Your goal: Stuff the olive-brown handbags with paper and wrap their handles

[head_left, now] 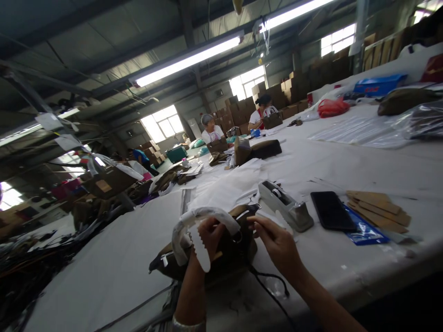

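Observation:
A dark olive handbag lies on the white-covered table in front of me, its handle wrapped in white padding. My left hand reaches through under that handle with fingers curled over the bag's top; what they grip is hidden. A white strip with a wavy edge hangs across my left wrist. At the bag's right end, beside the silver zipper, my right hand pinches thumb and forefinger together at the bag's edge. Anything between those fingertips is too small to make out. Black cords trail from the bag's right side.
To the right are a grey tape dispenser, a black phone, a blue packet and brown card pieces. Farther off, two people work with bags across the table. Dark straps pile at the left.

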`<act>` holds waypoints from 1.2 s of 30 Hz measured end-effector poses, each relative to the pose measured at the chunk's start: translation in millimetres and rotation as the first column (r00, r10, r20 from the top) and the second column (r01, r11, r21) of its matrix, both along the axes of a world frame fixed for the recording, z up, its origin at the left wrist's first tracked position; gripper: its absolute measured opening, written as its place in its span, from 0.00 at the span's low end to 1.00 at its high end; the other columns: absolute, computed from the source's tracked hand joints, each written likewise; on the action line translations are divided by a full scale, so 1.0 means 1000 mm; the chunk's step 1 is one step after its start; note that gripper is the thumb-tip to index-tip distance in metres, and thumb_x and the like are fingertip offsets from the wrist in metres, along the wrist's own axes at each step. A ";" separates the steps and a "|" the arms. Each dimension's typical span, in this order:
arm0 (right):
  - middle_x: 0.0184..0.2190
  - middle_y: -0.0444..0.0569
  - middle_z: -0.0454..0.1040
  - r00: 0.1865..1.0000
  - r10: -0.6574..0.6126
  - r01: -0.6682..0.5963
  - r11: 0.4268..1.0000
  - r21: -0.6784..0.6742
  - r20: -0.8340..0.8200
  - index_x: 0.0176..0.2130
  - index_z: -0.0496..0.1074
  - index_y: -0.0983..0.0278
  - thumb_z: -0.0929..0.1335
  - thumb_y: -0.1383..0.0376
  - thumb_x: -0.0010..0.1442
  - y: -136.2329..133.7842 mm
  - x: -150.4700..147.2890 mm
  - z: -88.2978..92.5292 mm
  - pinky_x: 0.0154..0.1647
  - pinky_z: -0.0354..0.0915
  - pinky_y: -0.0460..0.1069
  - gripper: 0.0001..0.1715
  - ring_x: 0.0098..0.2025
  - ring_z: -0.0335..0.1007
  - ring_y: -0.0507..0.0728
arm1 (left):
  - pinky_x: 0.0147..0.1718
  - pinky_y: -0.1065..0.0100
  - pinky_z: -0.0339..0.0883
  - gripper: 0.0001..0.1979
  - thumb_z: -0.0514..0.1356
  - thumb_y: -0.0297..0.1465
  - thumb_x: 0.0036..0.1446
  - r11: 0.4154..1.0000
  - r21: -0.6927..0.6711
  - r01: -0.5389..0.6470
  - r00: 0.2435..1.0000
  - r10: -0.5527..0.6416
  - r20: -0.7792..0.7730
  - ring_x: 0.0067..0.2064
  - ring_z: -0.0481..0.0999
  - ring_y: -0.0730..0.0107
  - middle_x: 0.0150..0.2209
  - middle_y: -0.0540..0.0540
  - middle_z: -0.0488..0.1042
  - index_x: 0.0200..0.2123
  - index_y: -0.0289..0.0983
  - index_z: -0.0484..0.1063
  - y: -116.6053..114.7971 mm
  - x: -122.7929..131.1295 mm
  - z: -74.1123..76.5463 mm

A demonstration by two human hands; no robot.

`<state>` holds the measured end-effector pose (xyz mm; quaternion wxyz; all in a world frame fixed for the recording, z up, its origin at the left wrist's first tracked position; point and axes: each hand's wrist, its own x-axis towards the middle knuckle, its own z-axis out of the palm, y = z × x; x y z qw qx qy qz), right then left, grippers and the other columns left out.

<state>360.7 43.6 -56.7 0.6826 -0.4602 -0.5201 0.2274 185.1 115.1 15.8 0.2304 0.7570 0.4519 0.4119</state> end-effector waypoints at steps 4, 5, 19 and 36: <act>0.41 0.46 0.82 0.981 0.192 -0.193 0.975 -0.114 -0.016 0.49 0.79 0.57 0.73 0.60 0.59 0.015 -0.004 0.033 0.46 0.71 0.49 0.18 0.39 0.77 0.56 | 0.39 0.61 0.76 0.07 0.63 0.32 0.55 0.996 -0.013 0.092 0.994 -0.093 -0.055 0.34 0.81 0.60 0.28 0.48 0.82 0.28 0.41 0.81 0.008 0.000 0.001; 0.41 0.45 0.82 0.975 0.214 -0.220 0.968 -0.121 -0.061 0.48 0.80 0.57 0.75 0.62 0.55 0.017 -0.005 0.037 0.48 0.69 0.49 0.19 0.41 0.76 0.57 | 0.42 0.60 0.76 0.06 0.63 0.32 0.55 0.993 -0.002 0.120 0.991 -0.120 -0.055 0.37 0.82 0.59 0.32 0.47 0.83 0.31 0.41 0.82 0.010 0.002 0.000; 0.31 0.43 0.76 0.750 0.027 -0.146 0.981 -0.125 -0.661 0.38 0.74 0.62 0.76 0.55 0.54 0.002 -0.041 -0.029 0.32 0.70 0.43 0.17 0.30 0.72 0.50 | 0.43 0.65 0.77 0.11 0.57 0.34 0.65 0.953 0.234 -0.192 0.981 0.188 0.043 0.46 0.81 0.60 0.44 0.43 0.80 0.47 0.39 0.76 -0.066 0.013 -0.065; 0.56 0.46 0.75 0.953 0.145 -0.148 0.989 -0.009 0.266 0.49 0.77 0.56 0.65 0.73 0.65 -0.041 -0.035 -0.051 0.59 0.69 0.48 0.18 0.56 0.74 0.55 | 0.49 0.52 0.72 0.17 0.61 0.40 0.60 0.980 0.037 -0.194 0.978 0.197 -0.071 0.48 0.78 0.53 0.47 0.43 0.78 0.50 0.41 0.71 -0.057 0.003 -0.065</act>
